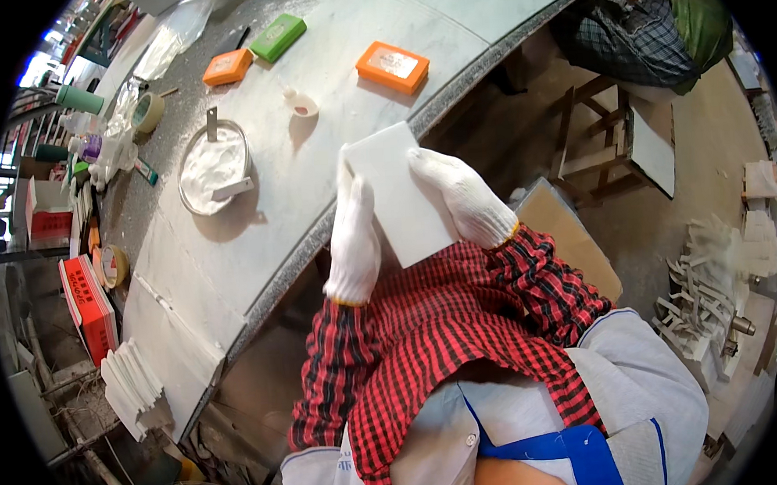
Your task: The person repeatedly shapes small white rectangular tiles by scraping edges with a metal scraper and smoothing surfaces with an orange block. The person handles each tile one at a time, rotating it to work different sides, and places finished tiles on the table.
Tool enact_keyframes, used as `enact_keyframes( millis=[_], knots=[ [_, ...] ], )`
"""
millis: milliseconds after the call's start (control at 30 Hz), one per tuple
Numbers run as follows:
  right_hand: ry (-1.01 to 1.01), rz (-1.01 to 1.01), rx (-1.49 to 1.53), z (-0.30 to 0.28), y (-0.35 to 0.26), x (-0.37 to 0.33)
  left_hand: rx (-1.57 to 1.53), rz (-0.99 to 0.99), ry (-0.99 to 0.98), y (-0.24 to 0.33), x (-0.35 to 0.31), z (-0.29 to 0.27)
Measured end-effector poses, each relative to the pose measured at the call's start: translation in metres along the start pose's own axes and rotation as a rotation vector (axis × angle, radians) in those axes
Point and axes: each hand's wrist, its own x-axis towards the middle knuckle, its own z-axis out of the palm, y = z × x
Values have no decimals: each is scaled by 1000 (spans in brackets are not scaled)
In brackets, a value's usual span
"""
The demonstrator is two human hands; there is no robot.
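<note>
Between my two white-gloved hands I hold a flat white rectangular slab [401,193], just over the near edge of the worktable. My left hand [353,235] grips its left side, the thumb and fingers along that edge. On the opposite side, my right hand [463,195] is closed on the slab's right edge, its fingertips near the upper corner. The fingers behind the slab are hidden. Beyond the hands, a round metal bowl [183,185] of white powder or paste stands on the table, with metal scraper blades at its rim.
The pale worktable [331,149] carries orange blocks [394,66], a green block [278,37] and a small white bottle [298,101]. Tape rolls and bottles crowd its left side. White strips [135,387] lie lower left. Another person [650,36] sits at upper right by a wooden stool [611,134].
</note>
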Motion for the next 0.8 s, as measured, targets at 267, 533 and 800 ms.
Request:
enact_keyframes(
  millis=[267, 533, 800],
  knots=[
    [-7, 22, -276, -2, 17, -61, -317, -142, 195, -23, 19, -10],
    [75, 154, -589, -31, 8, -97, -448, -101, 249, -19, 28, -20],
    [206, -255, -936, -14, 3, -66, -572, -72, 110, -19, 22, -11]
  ],
)
